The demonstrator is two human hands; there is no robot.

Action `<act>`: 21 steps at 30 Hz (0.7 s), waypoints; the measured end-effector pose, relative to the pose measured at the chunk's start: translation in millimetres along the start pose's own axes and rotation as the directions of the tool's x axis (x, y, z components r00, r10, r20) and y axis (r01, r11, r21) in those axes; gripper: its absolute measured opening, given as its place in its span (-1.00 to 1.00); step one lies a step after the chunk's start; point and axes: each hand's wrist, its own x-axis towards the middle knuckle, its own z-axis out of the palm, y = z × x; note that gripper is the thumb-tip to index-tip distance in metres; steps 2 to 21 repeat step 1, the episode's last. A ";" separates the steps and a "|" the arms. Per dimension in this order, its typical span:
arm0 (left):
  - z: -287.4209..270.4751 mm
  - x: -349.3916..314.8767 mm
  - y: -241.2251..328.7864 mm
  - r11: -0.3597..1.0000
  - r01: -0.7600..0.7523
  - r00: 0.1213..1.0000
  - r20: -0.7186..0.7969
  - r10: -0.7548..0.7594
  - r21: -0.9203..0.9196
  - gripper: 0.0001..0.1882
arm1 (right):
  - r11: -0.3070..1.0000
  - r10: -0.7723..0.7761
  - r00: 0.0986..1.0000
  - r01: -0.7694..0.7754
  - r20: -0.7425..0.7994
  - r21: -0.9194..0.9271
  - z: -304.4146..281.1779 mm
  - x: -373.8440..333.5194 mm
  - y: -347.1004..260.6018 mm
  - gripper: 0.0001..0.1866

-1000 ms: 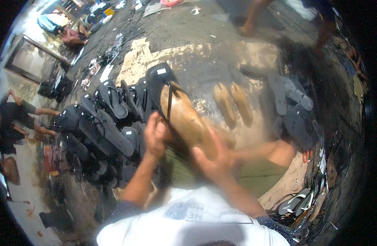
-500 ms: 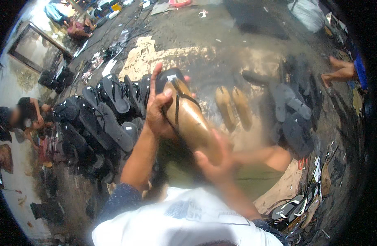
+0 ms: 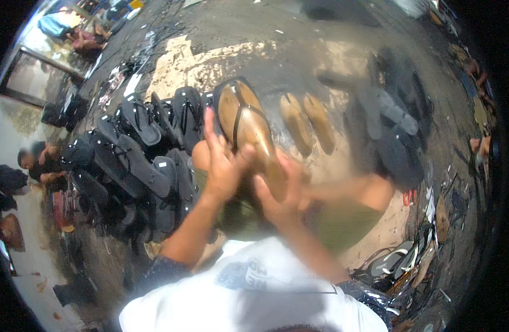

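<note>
A glossy tan foot-shaped shoe last point(image 3: 253, 127) with a split toe tilts up in front of me. A black thong strap crosses it, and the dark rim of a flip-flop sole shows around its toe. My left hand point(image 3: 224, 169) presses along the left side of it, thumb on the last and index finger stretched upward. Around the heel end, my right hand point(image 3: 282, 191) grips the last with thumb and fingers on opposite sides; it is slightly blurred. Beyond them, a pair of matching tan lasts point(image 3: 307, 124) lies on the floor.
Many black flip-flops point(image 3: 138, 171) are piled in rows at the left. More dark soles point(image 3: 395, 138) lie at the right, near red-handled scissors point(image 3: 410, 197). Grey-and-white sandals point(image 3: 390, 261) rest among scraps at lower right. Other people point(image 3: 44, 166) sit at the far left.
My left hand has slid from the toe end down toward the middle of the last. The toe now shows uncovered, with sole and strap around it. My right hand still holds the heel end.
</note>
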 end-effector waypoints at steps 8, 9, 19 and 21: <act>3.7 -8.2 -23.9 0.997 -0.066 0.993 0.091 0.069 -0.027 0.14 | 0.999 -0.003 1.000 0.004 -0.020 0.048 4.6 -4.2 17.6 -0.23; 3.7 -8.2 -23.9 0.997 -0.066 0.993 0.091 0.069 -0.027 0.14 | 0.999 -0.003 1.000 0.004 -0.020 0.048 4.6 -4.2 17.6 -0.23; 3.7 -8.2 -23.9 0.997 -0.066 0.993 0.091 0.069 -0.027 0.14 | 0.999 -0.003 1.000 0.004 -0.020 0.048 4.6 -4.2 17.6 -0.23; 3.7 -8.2 -23.9 0.997 -0.066 0.993 0.091 0.069 -0.027 0.14 | 0.999 -0.003 1.000 0.004 -0.020 0.048 4.6 -4.2 17.6 -0.23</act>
